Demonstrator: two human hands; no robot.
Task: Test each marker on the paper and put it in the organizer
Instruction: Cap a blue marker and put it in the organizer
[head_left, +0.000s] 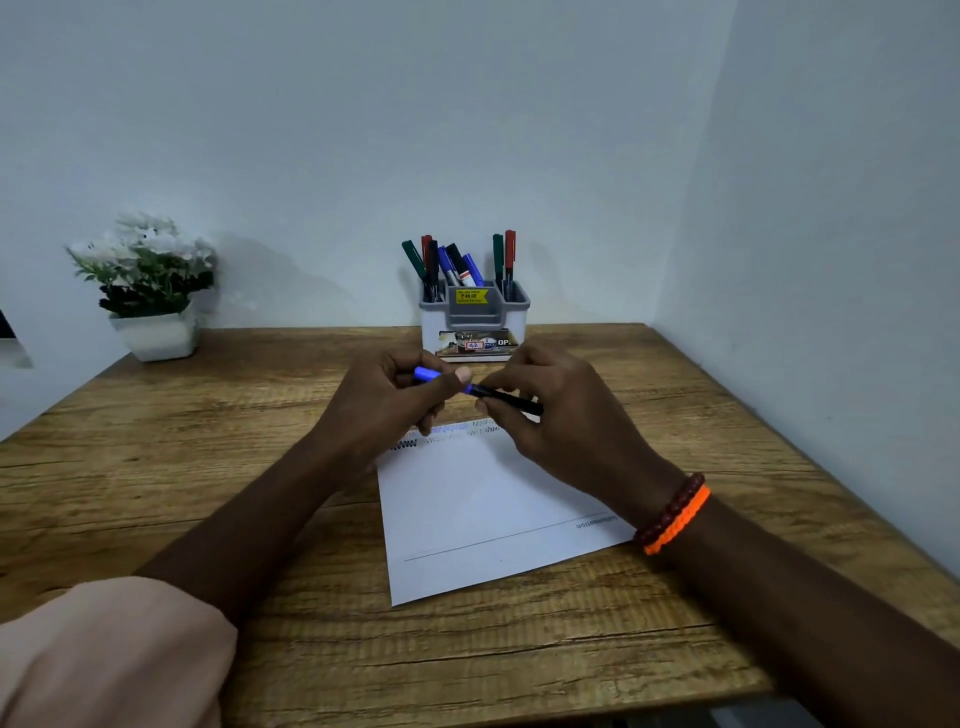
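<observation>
Blue-capped marker (483, 391) held in both hands over the far edge of the paper (483, 509).
Left hand (395, 405) grip: fingers and thumb curled round the blue cap end. Right hand (550, 410) grip: fingertips pinching the black barrel; marker lies roughly level, cap end to the left. Can't tell if the cap is seated or partly off, the thumb hides the joint. Paper flat on the wooden table (208, 467), zigzag test scribbles along its far edge, just under the hands. Organizer (474, 325) stands beyond the hands, by the wall, with green, red, blue and black markers upright in its compartments. Red bead and orange bracelets (672, 514) on the right wrist. White potted plant (148, 291) at the far left of the table.
</observation>
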